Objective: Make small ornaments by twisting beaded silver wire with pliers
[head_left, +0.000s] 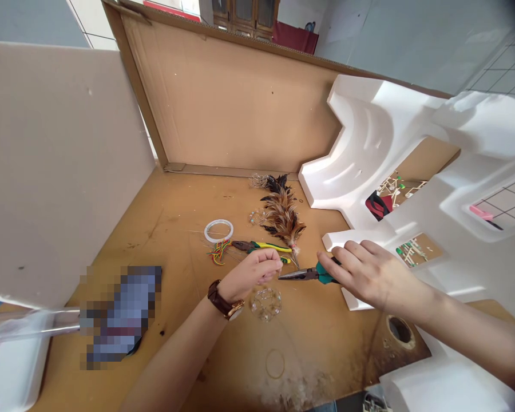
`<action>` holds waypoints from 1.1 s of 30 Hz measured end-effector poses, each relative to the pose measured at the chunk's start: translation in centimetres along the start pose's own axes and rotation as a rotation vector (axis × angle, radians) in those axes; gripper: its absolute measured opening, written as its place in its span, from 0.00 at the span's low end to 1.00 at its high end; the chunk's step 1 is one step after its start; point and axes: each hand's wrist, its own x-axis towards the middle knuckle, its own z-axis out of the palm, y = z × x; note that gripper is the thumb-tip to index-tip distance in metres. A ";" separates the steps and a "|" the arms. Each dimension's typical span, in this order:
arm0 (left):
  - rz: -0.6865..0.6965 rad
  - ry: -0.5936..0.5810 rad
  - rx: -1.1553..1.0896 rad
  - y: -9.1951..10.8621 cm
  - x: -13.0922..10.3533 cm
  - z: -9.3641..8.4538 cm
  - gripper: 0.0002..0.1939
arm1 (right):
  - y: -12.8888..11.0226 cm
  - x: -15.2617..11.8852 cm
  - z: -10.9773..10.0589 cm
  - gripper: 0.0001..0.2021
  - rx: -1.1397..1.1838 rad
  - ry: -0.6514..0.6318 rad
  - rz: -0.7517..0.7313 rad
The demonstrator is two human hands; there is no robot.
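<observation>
My right hand is wrapped round the teal handles of long-nose pliers, whose tips point left toward my left hand. My left hand, with a brown watch on its wrist, has its fingers pinched together near the plier tips; what they hold is too small to make out. Just below hangs or lies a round wire piece with beads. Behind my left hand lie yellow-green pliers and a bundle of colourful cords.
Brown feathers and a white ring roll lie farther back on the wooden table. White foam stands at the right, a cardboard panel behind. A thin ring and a hole are near the front.
</observation>
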 end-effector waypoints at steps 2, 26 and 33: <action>-0.003 -0.008 0.001 0.0 0.0 0.0 0.12 | 0.0 0.0 0.0 0.18 0.012 0.002 0.001; -0.020 -0.024 -0.036 -0.5 0.4 -0.2 0.11 | 0.1 0.0 -0.4 0.17 0.000 0.054 -0.015; -0.020 -0.024 -0.039 -0.3 0.4 -0.1 0.12 | 0.0 0.1 -0.3 0.18 0.004 0.059 -0.009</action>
